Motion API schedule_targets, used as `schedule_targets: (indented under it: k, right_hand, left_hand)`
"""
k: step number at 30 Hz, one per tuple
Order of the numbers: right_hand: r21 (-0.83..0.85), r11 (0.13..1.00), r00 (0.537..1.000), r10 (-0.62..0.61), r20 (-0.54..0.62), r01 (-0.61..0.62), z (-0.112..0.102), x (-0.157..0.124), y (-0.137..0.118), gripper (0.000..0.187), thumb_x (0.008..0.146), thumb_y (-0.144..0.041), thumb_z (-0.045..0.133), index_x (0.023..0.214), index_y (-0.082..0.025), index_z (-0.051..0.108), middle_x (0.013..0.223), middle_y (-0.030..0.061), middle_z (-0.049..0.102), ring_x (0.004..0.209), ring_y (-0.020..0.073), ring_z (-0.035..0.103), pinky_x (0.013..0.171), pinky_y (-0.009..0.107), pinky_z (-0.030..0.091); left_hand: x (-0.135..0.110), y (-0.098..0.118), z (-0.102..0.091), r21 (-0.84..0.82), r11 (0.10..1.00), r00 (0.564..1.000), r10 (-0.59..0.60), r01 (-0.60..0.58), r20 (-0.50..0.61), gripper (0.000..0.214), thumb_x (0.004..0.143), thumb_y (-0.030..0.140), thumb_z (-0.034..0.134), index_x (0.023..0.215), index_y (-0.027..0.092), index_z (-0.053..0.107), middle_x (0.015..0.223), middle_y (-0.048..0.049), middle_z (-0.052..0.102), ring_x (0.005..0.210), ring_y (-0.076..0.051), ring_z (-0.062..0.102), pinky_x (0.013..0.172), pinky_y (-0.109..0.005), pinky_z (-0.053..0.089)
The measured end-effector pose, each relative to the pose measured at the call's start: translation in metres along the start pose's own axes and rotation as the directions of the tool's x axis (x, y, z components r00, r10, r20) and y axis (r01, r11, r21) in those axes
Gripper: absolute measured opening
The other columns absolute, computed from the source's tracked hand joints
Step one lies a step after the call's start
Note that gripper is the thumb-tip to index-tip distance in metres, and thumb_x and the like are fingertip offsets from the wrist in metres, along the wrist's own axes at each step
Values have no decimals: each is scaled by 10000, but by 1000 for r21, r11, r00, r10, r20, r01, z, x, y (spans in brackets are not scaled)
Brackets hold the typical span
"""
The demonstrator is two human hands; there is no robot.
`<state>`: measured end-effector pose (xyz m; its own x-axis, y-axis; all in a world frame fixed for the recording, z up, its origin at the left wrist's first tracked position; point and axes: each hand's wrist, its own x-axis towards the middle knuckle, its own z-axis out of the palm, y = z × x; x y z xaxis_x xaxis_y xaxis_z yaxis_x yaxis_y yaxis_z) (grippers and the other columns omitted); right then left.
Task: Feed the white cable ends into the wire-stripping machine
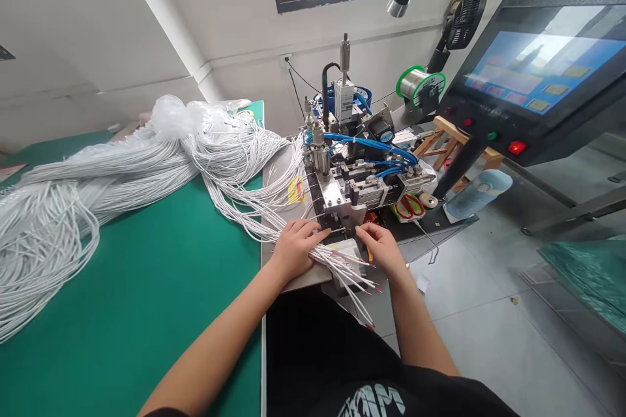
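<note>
Free room and obstacles. The green worktop (pixel 161 300) lies bare in its near half, open to a passing hand. Its far side and left edge are heaped with white cable bundles (pixel 98 176). Ahead, the small machine (pixel 352 169) with blue hoses blocks the way forward; loose cable ends (pixel 347 270) cross the gap before it. To the right, the screen console (pixel 533 71) overhangs; bare floor (pixel 489 313) lies below.

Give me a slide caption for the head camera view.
Both hands, left hand and right hand, feed white wires at a soldering machine.
</note>
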<state>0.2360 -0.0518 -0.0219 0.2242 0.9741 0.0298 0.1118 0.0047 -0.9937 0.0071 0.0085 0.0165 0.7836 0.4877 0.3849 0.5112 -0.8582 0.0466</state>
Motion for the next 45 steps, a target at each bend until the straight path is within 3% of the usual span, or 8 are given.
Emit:
schedule_targets:
  k: [6,10,15,20,30,33,38,45]
  right_hand:
    - [-214,976,997,-32,75,48,-24,-33,-35,350,849,-503,577,764,-171,647,676,15,587,598,144,496,543,256,384]
    - [-347,928,982,-80,173,136,-24,-48,-57,319,874,-462,557,801,-179,685,730,43,628,616,157,504,546,272,396]
    - [-464,848,933,-92,348,256,-21,-50,-65,270,878,-422,564,815,-202,708,741,37,610,596,144,455,524,266,351]
    - [-505,813,931,-115,346,289,-23,-45,-68,245,885,-399,556,776,-202,654,722,16,574,595,141,440,524,255,340]
    - [-506,808,885,-37,465,300,-22,-41,-80,212,862,-391,595,818,-203,683,748,20,621,637,155,494,553,257,366]
    - [-457,843,897,-64,437,283,-22,-37,-78,237,875,-393,573,815,-193,685,774,33,636,690,171,534,595,267,398]
    - [-349,924,971,-81,225,158,-19,-23,-70,302,854,-465,589,835,-172,658,752,36,616,663,166,529,578,263,399]
    - [-1,999,995,-39,93,39,3,-3,-50,346,782,-513,661,786,-171,606,665,-7,532,541,103,413,494,230,308]
  left_hand:
    - [-3,4,0,20,996,989,-88,91,-119,351,855,180,535,1200,209,597,1229,-72,622,1126,-235,542,979,-440,320]
    - [-3,6,0,23,997,980,-68,74,-188,280,891,192,512,1147,229,618,1122,-56,669,1024,-207,588,1023,-466,251]
    - [-5,5,1,15,998,973,-58,63,-226,270,837,143,520,1064,226,640,976,-42,686,906,-193,601,979,-445,271]
    - [-7,3,1,51,999,975,21,-10,-220,468,680,37,502,1095,220,611,909,-18,674,851,-179,596,975,-427,258]
    - [-7,5,-1,64,998,969,11,5,-249,412,740,67,486,1107,211,607,929,-38,676,855,-183,597,915,-386,293]
    - [-7,6,1,73,997,964,21,-2,-264,381,771,49,468,1083,210,616,913,-35,675,828,-175,594,896,-375,300]
    - [-5,6,4,68,997,950,61,-41,-306,361,848,55,447,1134,211,603,878,-10,681,794,-156,600,895,-371,291]
    - [-7,7,-2,3,1000,927,13,-13,-374,411,855,131,479,1252,213,545,867,-5,711,756,-156,598,868,-388,278]
